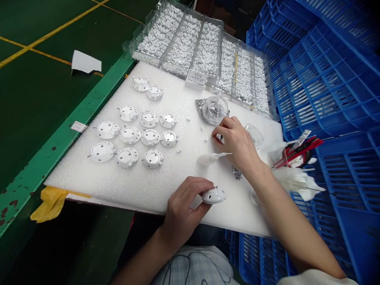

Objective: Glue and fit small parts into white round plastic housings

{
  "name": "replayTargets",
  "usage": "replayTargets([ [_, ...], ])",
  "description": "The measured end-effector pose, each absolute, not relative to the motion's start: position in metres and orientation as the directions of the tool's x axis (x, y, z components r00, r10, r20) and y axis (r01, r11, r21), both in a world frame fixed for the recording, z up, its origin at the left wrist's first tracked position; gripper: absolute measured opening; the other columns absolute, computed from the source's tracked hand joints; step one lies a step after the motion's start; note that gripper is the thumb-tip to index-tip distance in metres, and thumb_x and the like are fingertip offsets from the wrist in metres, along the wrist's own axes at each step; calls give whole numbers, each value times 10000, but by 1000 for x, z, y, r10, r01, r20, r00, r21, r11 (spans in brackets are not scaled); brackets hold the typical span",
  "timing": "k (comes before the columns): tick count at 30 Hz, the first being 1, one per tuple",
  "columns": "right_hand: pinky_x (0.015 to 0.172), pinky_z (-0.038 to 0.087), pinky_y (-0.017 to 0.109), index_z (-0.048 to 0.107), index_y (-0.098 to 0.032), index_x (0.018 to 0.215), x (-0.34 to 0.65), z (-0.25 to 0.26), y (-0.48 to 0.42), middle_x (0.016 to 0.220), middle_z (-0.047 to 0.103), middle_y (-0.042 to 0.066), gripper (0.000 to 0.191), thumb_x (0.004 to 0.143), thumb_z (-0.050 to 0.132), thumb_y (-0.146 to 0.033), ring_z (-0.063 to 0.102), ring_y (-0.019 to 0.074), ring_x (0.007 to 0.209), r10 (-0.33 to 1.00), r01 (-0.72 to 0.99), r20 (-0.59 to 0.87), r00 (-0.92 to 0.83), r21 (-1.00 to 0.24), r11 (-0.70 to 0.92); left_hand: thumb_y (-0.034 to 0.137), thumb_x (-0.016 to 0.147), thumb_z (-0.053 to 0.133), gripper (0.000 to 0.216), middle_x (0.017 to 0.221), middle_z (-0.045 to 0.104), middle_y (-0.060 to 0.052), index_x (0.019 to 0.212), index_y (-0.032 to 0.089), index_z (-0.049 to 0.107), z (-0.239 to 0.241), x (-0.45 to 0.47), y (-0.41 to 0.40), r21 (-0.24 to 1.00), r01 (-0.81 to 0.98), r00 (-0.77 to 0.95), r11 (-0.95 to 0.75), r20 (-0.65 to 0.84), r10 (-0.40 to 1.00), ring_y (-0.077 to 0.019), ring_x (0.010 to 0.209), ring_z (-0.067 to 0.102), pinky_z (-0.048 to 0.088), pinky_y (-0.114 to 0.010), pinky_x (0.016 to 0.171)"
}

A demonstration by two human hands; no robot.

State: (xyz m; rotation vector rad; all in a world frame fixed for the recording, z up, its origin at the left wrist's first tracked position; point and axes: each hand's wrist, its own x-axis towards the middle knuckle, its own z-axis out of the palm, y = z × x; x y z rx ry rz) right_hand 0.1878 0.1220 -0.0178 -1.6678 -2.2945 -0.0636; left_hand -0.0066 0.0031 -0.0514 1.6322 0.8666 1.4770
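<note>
My left hand (185,206) grips a white round plastic housing (215,195) by its edge, near the front of the foam-covered table. The housing is tilted, with small dark openings on its side. Farther back, my right hand (234,138) is closed in a pinch just over the table; a small dark bit shows at its fingertips, too small to name. Between the hands is a translucent white squeeze bottle (208,159) with a thin nozzle. A small pile of metal parts (236,172) lies beneath my right wrist.
Several similar white housings (130,134) stand in rows at left. Clear trays (190,39) of small white parts line the back. A bag of metal pieces (215,110) lies before them. Blue crates (329,79) and red-handled scissors (297,152) are at right; a green rail (74,122) borders the left.
</note>
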Motion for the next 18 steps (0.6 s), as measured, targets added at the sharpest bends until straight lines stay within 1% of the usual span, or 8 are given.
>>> replayTargets([
  [1,669,422,360,673,-223,777,188,-12,119,915,631,87,164,873,605,-109,558,261,895,923,932,273,-272,-164,324,83,946,740,124,950,768,-73,1039,161,718,-51,-7,3,873,-1,107,-488,486,867,-173,870,750,639,-237,778],
  [3,709,461,368,679,-222,826,191,4,104,898,641,68,134,887,615,-120,587,241,869,926,910,297,-233,-269,315,81,948,738,149,967,776,-74,1073,162,741,-50,-8,3,871,10,122,-491,486,865,-174,880,760,648,-238,803],
  [5,738,501,356,693,-231,881,194,19,78,865,661,32,96,917,648,-154,606,197,794,939,850,316,-136,-449,275,70,953,724,194,993,784,-74,1114,171,764,-50,-9,3,872,10,145,-489,483,864,-175,889,772,656,-235,809],
  [7,730,523,320,719,-251,907,196,28,46,888,699,14,67,938,701,-194,641,178,809,947,755,321,1,-621,210,56,952,712,222,1012,793,-78,1125,177,781,-50,-11,2,872,-8,179,-490,483,857,-178,901,782,662,-233,809],
  [9,716,524,286,734,-268,906,195,27,14,891,710,1,87,948,723,-192,658,164,842,956,671,287,65,-721,171,59,955,705,214,1051,806,-94,1115,172,792,-49,-13,3,874,-47,229,-483,480,847,-185,931,792,667,-244,839],
  [12,733,534,262,735,-281,927,187,14,-18,896,715,-11,117,968,708,-174,665,148,856,978,606,204,30,-782,145,85,967,700,191,1152,818,-114,1098,181,801,-46,-17,7,895,-104,349,-435,442,826,-202,999,804,668,-273,904],
  [14,734,544,261,726,-276,945,180,6,-27,893,716,-11,129,982,682,-160,671,144,841,983,589,185,-10,-793,155,99,966,706,184,1164,824,-107,1088,193,807,-44,-18,9,910,-104,408,-401,407,817,-204,1004,809,670,-279,911],
  [18,728,560,259,711,-247,985,174,-1,-27,899,720,3,144,983,660,-113,690,141,829,965,618,252,-65,-750,238,82,947,722,203,1105,835,-95,1088,192,819,-42,-17,11,919,-78,414,-385,381,826,-192,965,813,672,-259,888],
])
